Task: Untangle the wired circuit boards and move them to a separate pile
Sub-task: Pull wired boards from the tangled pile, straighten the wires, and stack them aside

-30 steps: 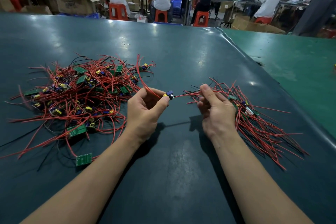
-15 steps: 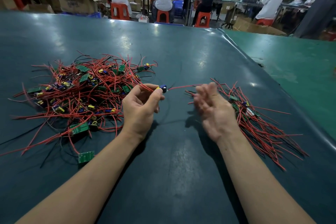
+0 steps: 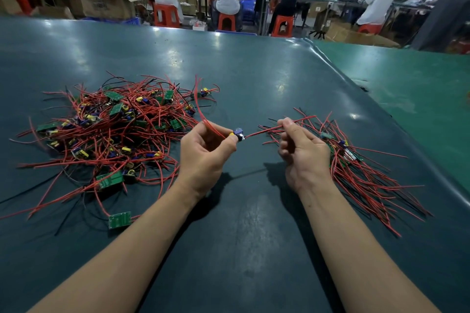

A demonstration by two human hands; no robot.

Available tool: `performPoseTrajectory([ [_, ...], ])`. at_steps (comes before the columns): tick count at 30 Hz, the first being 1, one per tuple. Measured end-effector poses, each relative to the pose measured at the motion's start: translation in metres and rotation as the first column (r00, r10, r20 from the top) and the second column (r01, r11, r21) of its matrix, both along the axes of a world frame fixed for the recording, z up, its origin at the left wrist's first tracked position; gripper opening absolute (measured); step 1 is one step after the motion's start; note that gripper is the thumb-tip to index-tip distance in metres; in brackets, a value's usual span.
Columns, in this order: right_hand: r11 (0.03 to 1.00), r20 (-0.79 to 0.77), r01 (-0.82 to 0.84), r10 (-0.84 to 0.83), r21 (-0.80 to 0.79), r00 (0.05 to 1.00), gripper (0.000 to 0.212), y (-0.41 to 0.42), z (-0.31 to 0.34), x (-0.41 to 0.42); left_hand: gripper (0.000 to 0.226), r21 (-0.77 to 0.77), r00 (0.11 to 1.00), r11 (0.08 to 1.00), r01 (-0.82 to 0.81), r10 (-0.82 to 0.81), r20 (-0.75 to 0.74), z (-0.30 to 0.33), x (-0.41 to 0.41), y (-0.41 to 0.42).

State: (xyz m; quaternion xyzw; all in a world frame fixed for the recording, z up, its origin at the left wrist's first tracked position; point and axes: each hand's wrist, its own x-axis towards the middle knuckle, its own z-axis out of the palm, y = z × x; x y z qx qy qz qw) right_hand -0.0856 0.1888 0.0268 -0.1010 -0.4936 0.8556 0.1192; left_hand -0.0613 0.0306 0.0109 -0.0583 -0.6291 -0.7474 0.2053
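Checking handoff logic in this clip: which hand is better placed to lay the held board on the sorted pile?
Probably right. The right hand pinches the board's red wires beside the sorted pile; the left hand, pinching the circuit board, sits nearer the tangled pile.

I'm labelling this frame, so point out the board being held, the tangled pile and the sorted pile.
held board (image 3: pixel 237 133), head view, blue part beyond the left thumb.
tangled pile (image 3: pixel 114 132), head view, middle of the heap.
sorted pile (image 3: pixel 361 173), head view, red wires.
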Motion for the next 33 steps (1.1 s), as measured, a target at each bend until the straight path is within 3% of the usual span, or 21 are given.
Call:
performPoseTrajectory([
  [5, 0.984, -0.016, 0.164, -0.166, -0.064, 0.986, 0.014, 0.01, -0.001, -0.004, 0.012, -0.147, 0.951, 0.958, -0.245, 0.209, -0.226, 0.002, 0.006, 0.001],
  [9, 0.951, 0.023, 0.27, -0.27, -0.15, 0.963, 0.022, 0.017, 0.001, -0.006, 0.014, -0.096, 0.845, 0.874, -0.476, 0.424, -0.326, 0.002, 0.001, -0.006],
  [11, 0.97, -0.034, 0.244, -0.245, -0.021, 0.969, 0.021, 0.015, 0.002, -0.003, 0.02, -0.13, 0.788, 0.815, -0.565, 0.487, -0.376, 0.003, -0.003, -0.017],
  [14, 0.953, -0.186, 0.095, -0.041, 0.289, 0.982, 0.014, -0.002, -0.001, 0.007, 0.026, -0.269, 0.705, 0.708, -0.653, 0.437, -0.558, 0.003, -0.001, -0.02],
  [16, 0.931, -0.19, -0.111, 0.185, 0.347, 0.964, 0.01, -0.013, -0.002, 0.014, 0.023, -0.334, 0.688, 0.69, -0.642, 0.325, -0.649, 0.002, 0.001, -0.019],
  [18, 0.896, -0.167, -0.337, 0.394, 0.288, 0.904, 0.023, -0.018, -0.005, 0.017, 0.02, -0.441, 0.732, 0.714, -0.544, 0.146, -0.666, 0.001, 0.002, -0.017],
  [20, 0.873, -0.165, -0.407, 0.458, 0.268, 0.874, 0.024, -0.019, -0.006, 0.018, 0.02, -0.564, 0.786, 0.687, -0.458, 0.016, -0.618, 0.0, 0.004, -0.014],
  [27, 0.892, -0.178, -0.379, 0.426, 0.247, 0.887, 0.021, -0.016, -0.008, 0.015, 0.028, -0.705, 0.871, 0.632, -0.322, -0.093, -0.482, -0.002, -0.001, -0.016],
  [30, 0.907, -0.194, -0.245, 0.323, 0.342, 0.926, 0.011, -0.016, -0.009, 0.014, 0.031, -0.747, 0.886, 0.591, -0.304, -0.111, -0.449, -0.003, 0.0, -0.014],
  [33, 0.905, -0.223, -0.148, 0.252, 0.4, 0.942, 0.012, -0.015, -0.011, 0.012, 0.026, -0.745, 0.912, 0.613, -0.263, -0.093, -0.399, -0.003, 0.0, -0.013],
])
